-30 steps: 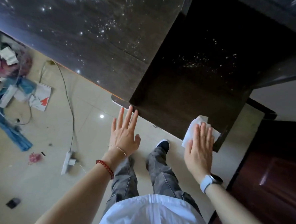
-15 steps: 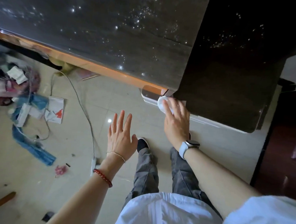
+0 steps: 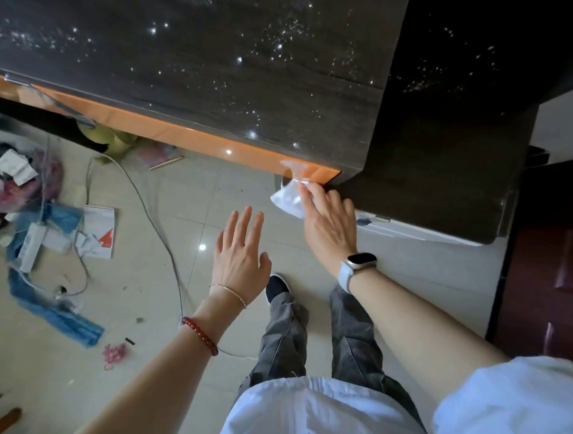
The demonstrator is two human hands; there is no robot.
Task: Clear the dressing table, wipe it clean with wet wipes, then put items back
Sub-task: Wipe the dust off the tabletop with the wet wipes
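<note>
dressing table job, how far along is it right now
Done: the dark glossy dressing table top is bare, and cleared items lie in a pile on the floor. In hand: the right hand presses a white wet wipe against the orange front edge; the left hand hovers open. Left: finishing the wipe, returning the items.

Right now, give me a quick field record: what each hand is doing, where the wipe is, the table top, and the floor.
right hand: presses the wet wipe against the table's orange front edge, fingers straight
left hand: open, held in the air over the floor, touching nothing
table top: dark, glossy, nothing on it in view
floor: pile of items at left, white cable trailing
</note>
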